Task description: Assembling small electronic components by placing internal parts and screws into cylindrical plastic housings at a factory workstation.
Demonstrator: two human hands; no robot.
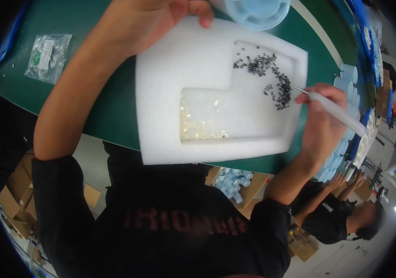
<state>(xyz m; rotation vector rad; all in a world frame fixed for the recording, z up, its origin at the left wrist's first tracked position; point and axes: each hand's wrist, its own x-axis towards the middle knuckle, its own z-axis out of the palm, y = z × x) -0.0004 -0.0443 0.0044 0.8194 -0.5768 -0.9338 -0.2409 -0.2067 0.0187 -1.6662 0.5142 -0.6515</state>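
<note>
My right hand (325, 116) grips a white pen-shaped tool (339, 112) with a thin metal tip. The tip points at a heap of small black rings (282, 90), at the right side of the recess in a white foam tray (158, 92). More black rings lie further back in that recess. Tiny pale yellowish rings (202, 129) are spread over its near left part. Over the tray's far left edge is my left hand (172, 21), partly cut off by the frame's top. One finger shows bent, near a light blue cup (258, 14); the others are hidden.
A clear plastic bag (48, 58) with a green item lies left on the green table (110, 111). Several light blue cups (344, 85) line the right side. Below the table edge, a cardboard box (253, 190) holds more cups. Another person (332, 217) works at right.
</note>
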